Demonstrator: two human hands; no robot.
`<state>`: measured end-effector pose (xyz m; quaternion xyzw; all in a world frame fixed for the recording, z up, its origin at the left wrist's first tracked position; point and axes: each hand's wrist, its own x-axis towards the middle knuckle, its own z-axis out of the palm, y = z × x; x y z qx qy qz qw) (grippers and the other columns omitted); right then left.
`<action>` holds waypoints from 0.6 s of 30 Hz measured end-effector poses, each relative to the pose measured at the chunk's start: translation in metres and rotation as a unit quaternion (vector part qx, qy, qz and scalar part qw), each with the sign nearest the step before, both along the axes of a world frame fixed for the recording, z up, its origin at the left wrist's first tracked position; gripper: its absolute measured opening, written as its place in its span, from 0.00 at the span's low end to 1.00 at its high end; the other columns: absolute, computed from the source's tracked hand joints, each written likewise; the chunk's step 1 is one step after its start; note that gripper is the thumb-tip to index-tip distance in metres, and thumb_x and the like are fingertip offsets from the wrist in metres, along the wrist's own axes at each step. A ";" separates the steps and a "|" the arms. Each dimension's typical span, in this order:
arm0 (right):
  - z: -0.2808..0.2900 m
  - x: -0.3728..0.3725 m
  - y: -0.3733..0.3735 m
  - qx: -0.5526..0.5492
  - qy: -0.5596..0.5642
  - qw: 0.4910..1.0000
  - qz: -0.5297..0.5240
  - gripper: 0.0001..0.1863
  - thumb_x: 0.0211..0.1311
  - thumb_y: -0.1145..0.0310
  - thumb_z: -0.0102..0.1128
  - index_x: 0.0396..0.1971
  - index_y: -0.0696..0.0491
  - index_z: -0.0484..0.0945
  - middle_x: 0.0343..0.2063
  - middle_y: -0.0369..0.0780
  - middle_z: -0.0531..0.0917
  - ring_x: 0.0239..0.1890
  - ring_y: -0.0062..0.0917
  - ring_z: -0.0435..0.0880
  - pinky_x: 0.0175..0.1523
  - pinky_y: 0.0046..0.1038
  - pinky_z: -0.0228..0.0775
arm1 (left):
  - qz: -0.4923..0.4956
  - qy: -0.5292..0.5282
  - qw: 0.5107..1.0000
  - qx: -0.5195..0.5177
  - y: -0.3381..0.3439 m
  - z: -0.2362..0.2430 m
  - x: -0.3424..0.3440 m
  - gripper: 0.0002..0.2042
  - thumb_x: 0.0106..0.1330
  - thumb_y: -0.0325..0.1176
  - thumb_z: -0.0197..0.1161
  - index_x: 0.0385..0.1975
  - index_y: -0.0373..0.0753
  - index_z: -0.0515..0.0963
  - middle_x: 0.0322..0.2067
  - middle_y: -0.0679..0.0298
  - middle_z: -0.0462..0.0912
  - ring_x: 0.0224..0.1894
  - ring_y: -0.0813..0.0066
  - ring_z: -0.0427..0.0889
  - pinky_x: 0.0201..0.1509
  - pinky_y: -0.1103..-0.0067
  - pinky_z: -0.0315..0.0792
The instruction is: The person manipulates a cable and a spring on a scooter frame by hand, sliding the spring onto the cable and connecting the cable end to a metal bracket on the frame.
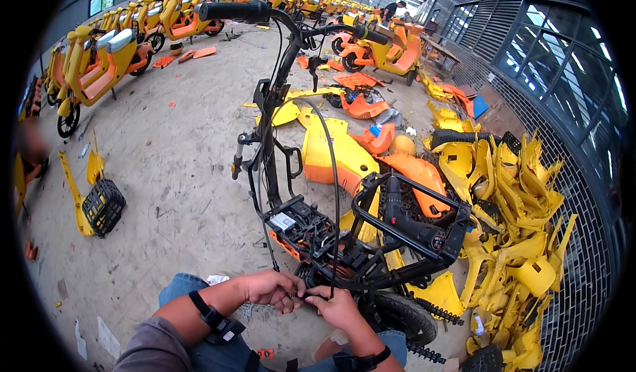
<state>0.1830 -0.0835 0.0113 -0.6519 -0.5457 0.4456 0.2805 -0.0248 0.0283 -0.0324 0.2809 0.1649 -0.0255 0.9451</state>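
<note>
Dusty concrete floor (179, 133) stretches down this hall, and a scooter frame (267, 127) stands on it, well in from the floor's right edge. At the frame's near lower edge the left hand (273, 290) and right hand (336, 307) meet, each pinching something small and dark, perhaps the end of a black cable (336, 239); I cannot tell. Bodywork looks mostly off, bar an orange strip (283, 245); handlebar (232, 9), electronics (283, 221) and rear wheel (414, 316) are still attached. What seems a cordless power tool (396, 206) rests at the back. Yellow panels (535, 276) heap along the floor's right edge by the brick wall (583, 286); whole scooters (103, 77) line its far left.
</note>
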 end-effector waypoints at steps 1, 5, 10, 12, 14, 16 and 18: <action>0.001 0.001 -0.001 0.006 -0.003 1.000 0.008 0.12 0.58 0.65 0.67 0.40 0.53 0.84 0.29 0.45 0.86 0.30 0.34 0.85 0.39 0.28 0.75 | -0.002 0.006 1.000 -0.006 -0.002 0.003 0.002 0.12 0.66 0.31 0.48 0.45 0.36 0.72 0.39 0.51 0.82 0.34 0.64 0.85 0.31 0.74 0.80; -0.004 0.001 -0.003 0.027 -0.021 0.999 -0.012 0.11 0.58 0.65 0.67 0.39 0.54 0.84 0.28 0.45 0.85 0.29 0.35 0.85 0.37 0.29 0.74 | 0.029 0.024 0.999 -0.023 -0.008 0.020 0.006 0.16 0.64 0.30 0.47 0.49 0.36 0.73 0.41 0.50 0.81 0.31 0.66 0.84 0.28 0.77 0.78; -0.002 -0.001 -0.004 0.024 -0.020 1.000 -0.003 0.11 0.60 0.64 0.65 0.38 0.54 0.83 0.24 0.46 0.83 0.27 0.37 0.83 0.35 0.31 0.72 | -0.005 0.025 0.999 -0.029 -0.005 0.016 0.005 0.20 0.62 0.31 0.43 0.53 0.35 0.72 0.41 0.52 0.81 0.29 0.70 0.80 0.25 0.80 0.72; -0.004 0.001 -0.002 0.053 -0.029 0.998 0.024 0.11 0.61 0.65 0.64 0.39 0.54 0.82 0.23 0.45 0.82 0.24 0.34 0.82 0.33 0.31 0.71 | 0.002 0.042 0.999 -0.025 -0.006 0.016 0.006 0.21 0.62 0.31 0.42 0.52 0.35 0.73 0.40 0.53 0.80 0.28 0.72 0.77 0.25 0.80 0.70; -0.002 0.004 -0.001 0.039 -0.021 0.998 0.038 0.11 0.61 0.65 0.63 0.40 0.54 0.82 0.21 0.44 0.81 0.22 0.31 0.80 0.32 0.30 0.71 | 0.019 0.041 0.999 -0.030 -0.006 0.010 0.008 0.20 0.61 0.31 0.43 0.51 0.35 0.74 0.37 0.55 0.79 0.26 0.74 0.75 0.24 0.80 0.69; 0.002 0.006 0.002 -0.018 0.007 0.999 0.037 0.11 0.62 0.66 0.63 0.41 0.53 0.82 0.20 0.43 0.81 0.21 0.28 0.79 0.31 0.29 0.70 | 0.048 0.066 0.996 -0.030 -0.008 0.012 0.010 0.21 0.58 0.30 0.44 0.50 0.34 0.74 0.35 0.54 0.79 0.22 0.77 0.70 0.22 0.81 0.66; 0.006 0.006 0.003 -0.018 0.015 0.999 0.029 0.11 0.62 0.66 0.62 0.42 0.53 0.82 0.19 0.42 0.80 0.20 0.25 0.78 0.30 0.28 0.70 | 0.070 0.086 0.993 -0.034 -0.010 0.014 0.013 0.20 0.56 0.30 0.45 0.48 0.33 0.75 0.32 0.54 0.78 0.19 0.79 0.66 0.19 0.82 0.62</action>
